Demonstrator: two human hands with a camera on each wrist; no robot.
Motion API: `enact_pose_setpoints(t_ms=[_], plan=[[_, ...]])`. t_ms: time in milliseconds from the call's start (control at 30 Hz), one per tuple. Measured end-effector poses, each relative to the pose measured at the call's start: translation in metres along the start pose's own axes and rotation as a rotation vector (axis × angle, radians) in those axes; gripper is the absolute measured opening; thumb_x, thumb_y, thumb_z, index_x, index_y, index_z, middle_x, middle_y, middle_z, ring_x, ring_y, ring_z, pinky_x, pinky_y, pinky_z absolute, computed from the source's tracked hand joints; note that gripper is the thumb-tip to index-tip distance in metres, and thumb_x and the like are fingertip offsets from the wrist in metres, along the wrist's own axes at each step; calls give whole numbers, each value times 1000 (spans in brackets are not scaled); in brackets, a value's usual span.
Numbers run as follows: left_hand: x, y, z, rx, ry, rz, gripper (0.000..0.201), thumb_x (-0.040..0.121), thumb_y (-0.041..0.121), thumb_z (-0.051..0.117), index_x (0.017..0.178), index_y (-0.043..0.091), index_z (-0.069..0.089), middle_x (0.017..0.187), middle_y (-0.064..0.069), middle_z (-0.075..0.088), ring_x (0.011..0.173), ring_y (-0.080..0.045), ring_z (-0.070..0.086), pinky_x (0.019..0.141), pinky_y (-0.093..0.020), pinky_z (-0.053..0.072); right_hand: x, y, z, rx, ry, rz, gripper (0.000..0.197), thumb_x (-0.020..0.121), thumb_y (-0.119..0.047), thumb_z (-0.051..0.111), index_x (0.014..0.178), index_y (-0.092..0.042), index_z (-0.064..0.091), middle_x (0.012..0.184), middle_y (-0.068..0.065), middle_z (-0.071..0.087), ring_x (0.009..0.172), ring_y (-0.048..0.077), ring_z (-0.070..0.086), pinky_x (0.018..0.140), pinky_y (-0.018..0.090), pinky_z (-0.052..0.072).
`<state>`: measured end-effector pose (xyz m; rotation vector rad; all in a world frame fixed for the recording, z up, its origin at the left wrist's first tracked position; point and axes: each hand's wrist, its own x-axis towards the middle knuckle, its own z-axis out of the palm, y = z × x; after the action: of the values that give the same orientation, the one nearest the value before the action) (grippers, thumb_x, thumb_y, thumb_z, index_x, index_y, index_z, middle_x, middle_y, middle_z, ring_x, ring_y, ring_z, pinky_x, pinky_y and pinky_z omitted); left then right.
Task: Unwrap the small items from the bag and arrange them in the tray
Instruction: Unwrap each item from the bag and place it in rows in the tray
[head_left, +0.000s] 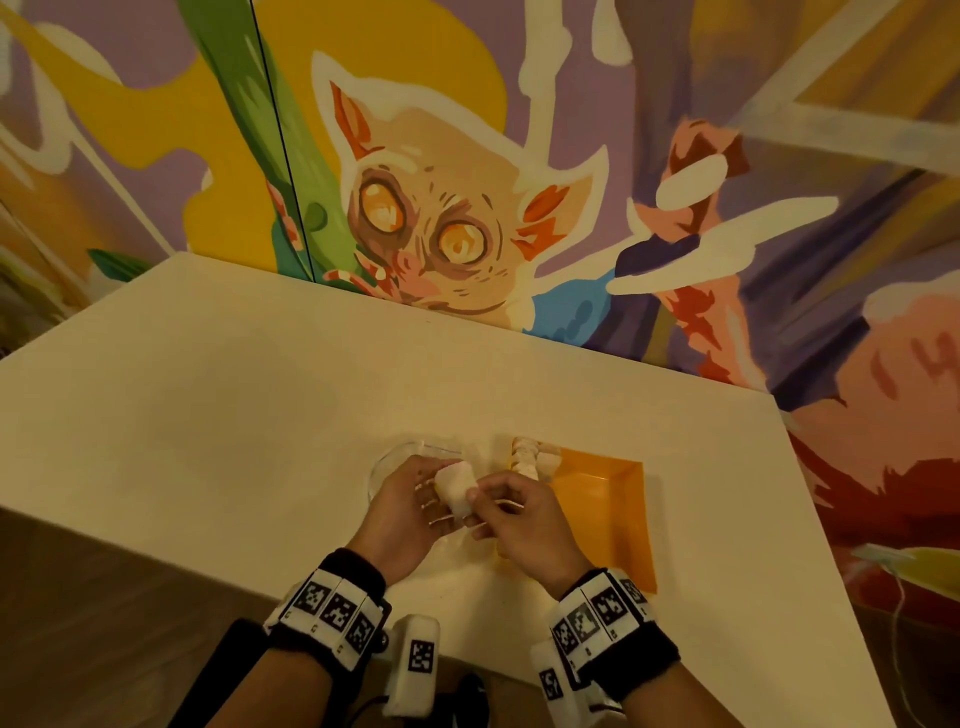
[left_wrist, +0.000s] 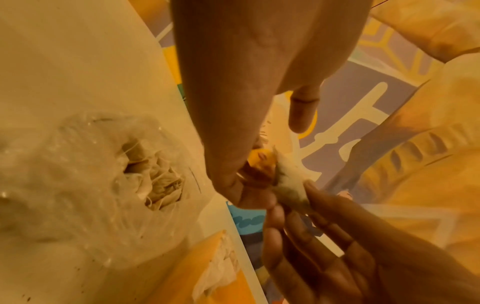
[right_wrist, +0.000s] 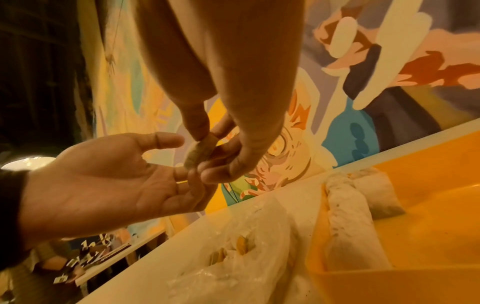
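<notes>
A small white pouch (head_left: 457, 491) (left_wrist: 291, 183) (right_wrist: 200, 156) is held above the table between both hands. My right hand (head_left: 519, 514) (right_wrist: 221, 144) pinches it between thumb and fingers. My left hand (head_left: 415, 493) (right_wrist: 116, 181) lies palm up under it, the fingers touching the pouch and the thumb a little apart from it. Beneath the hands lies the clear plastic bag (head_left: 387, 462) (left_wrist: 91, 174) (right_wrist: 233, 257) with more pouches inside. The orange tray (head_left: 608, 519) (left_wrist: 187, 273) (right_wrist: 428, 226) sits just right of the bag. White pouches (head_left: 530, 457) (right_wrist: 345, 216) line its left side.
The cream table (head_left: 208, 389) stands against a painted mural wall. Its right edge runs close to the tray. A white cable (head_left: 904, 597) hangs off to the right, beyond the table.
</notes>
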<state>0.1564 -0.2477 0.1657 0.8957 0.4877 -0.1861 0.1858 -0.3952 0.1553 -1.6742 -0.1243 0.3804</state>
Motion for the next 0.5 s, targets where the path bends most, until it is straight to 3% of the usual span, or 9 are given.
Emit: enact_pose_setpoints(t_ms=[67,133,267,400,500], plan=[[-1,2,-4,10,-42,10,44,82,22,55,120,1,62,87,-11,66,73,-25,63,78,-40,50,0,-1,-4,61,35,12,7,88,-10,68,92,-4,66,91,14,68,71,24,71,65,32,59],[-2,2,-7,22,-56,23,35,91,9,48,124,3,60,81,-8,67,70,-23,66,86,-43,50,-1,-3,-7,92,60,18,6,88,-9,68,92,-5,65,95,15,70,75,28,71,69,35,60],[-7,2,-5,78,-63,100,33,92,-11,48,122,-1,58,97,-16,71,89,-28,70,81,-35,59,-8,-6,-10,166,61,26,5,90,-7,65,93,-5,63,93,14,72,74,24,70,70,35,59],[-10,-6,-4,211,-4,200,30,92,-9,53,121,-4,60,108,-22,68,102,-30,67,77,-29,59,-14,-2,-5,161,61,31,6,89,-8,67,93,-9,63,96,14,71,80,26,71,70,36,59],[-12,-11,-2,331,49,289,25,92,-4,56,114,3,66,103,-10,74,97,-23,71,76,-27,59,-17,0,-2,167,66,50,10,88,-13,69,96,-9,65,97,13,71,82,27,71,69,35,59]])
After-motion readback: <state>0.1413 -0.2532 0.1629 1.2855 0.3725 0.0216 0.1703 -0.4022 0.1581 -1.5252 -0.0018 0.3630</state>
